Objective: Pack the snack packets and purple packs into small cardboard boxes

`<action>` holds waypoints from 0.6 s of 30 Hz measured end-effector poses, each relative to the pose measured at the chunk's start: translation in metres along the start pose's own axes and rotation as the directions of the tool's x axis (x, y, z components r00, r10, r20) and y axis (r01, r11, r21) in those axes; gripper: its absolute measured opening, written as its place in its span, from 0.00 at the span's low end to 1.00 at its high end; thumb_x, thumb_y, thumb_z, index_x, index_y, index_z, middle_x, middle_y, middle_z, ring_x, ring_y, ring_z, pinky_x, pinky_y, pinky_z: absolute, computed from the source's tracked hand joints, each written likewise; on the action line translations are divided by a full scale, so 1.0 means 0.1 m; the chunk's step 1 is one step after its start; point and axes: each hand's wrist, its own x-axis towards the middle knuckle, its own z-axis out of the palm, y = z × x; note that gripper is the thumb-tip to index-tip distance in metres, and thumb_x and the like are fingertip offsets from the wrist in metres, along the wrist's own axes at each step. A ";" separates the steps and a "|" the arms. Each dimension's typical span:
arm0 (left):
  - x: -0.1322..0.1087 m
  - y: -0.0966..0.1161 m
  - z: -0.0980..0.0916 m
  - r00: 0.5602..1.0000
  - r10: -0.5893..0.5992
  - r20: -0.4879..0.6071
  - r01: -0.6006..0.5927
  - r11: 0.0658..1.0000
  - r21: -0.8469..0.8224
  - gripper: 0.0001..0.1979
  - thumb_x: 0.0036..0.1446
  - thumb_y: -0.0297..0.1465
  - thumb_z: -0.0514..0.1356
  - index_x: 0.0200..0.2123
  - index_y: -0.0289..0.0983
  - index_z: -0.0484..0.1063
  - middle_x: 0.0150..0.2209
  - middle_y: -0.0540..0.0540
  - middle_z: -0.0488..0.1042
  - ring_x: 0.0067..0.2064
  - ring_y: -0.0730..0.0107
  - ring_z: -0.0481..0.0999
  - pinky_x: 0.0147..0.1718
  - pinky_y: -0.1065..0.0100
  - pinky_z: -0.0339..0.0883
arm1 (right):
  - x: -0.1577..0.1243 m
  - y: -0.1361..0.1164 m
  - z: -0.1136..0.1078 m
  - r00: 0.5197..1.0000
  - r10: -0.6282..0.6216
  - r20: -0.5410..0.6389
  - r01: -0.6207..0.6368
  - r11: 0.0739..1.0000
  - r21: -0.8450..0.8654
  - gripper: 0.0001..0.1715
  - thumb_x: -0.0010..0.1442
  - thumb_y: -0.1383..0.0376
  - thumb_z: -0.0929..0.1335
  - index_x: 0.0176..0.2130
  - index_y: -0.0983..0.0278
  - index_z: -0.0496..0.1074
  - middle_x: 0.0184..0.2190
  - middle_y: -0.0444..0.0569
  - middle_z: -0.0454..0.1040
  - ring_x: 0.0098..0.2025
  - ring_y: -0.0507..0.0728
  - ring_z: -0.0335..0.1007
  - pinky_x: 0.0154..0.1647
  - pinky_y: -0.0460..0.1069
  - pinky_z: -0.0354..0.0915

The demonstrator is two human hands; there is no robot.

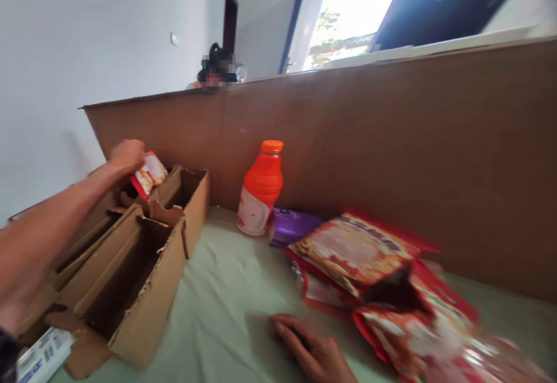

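My left hand [127, 156], at the far left, is closed on a small red and white food packet [150, 175]. It holds the packet tilted over the back of the brown cardboard boxes [150, 290], whose tops are open. Near the bottom middle, my right hand [311, 348] rests on the green cloth with nothing in it, its fingers loosely bent and a gap by the thumb. Larger red food bags [357, 249] lie to the right of that hand, one with a dark opening. Motion blurs parts of the bags.
An orange-capped bottle [261, 191] stands upright by the cardboard wall [391, 151], beside a purple pack [293, 226]. At the lower left is a white and blue box [46, 357]. Green cloth [209, 302] covers the table. Another person [215, 69] is behind the wall.
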 end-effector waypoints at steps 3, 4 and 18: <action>-0.22 -0.03 -0.45 0.987 0.007 -0.161 -0.013 0.999 -0.035 0.09 0.65 0.28 0.56 0.44 0.32 0.75 0.45 0.43 0.78 0.52 0.55 0.76 0.52 0.58 0.70 | 0.04 -0.10 -0.03 0.996 -0.052 0.076 0.055 0.998 -0.044 0.33 0.60 0.40 0.63 0.35 0.64 0.81 0.24 0.51 0.77 0.23 0.56 0.69 0.25 0.48 0.67; -0.28 -0.05 -0.57 0.976 -0.001 -0.219 -0.010 0.999 -0.051 0.10 0.64 0.25 0.55 0.45 0.31 0.74 0.44 0.44 0.77 0.52 0.55 0.76 0.54 0.57 0.69 | 0.06 -0.11 -0.03 0.995 -0.063 0.078 0.067 0.997 -0.048 0.33 0.61 0.42 0.63 0.35 0.65 0.81 0.24 0.50 0.77 0.23 0.55 0.68 0.24 0.48 0.66; -1.50 1.71 -0.09 0.829 0.512 -0.227 -0.489 0.463 -0.740 0.07 0.60 0.24 0.57 0.32 0.35 0.75 0.32 0.50 0.80 0.33 0.76 0.76 0.35 0.74 0.71 | 0.04 0.02 -0.09 0.990 -0.072 0.123 0.075 0.997 -0.022 0.34 0.60 0.40 0.63 0.36 0.65 0.80 0.22 0.49 0.74 0.23 0.56 0.69 0.24 0.48 0.67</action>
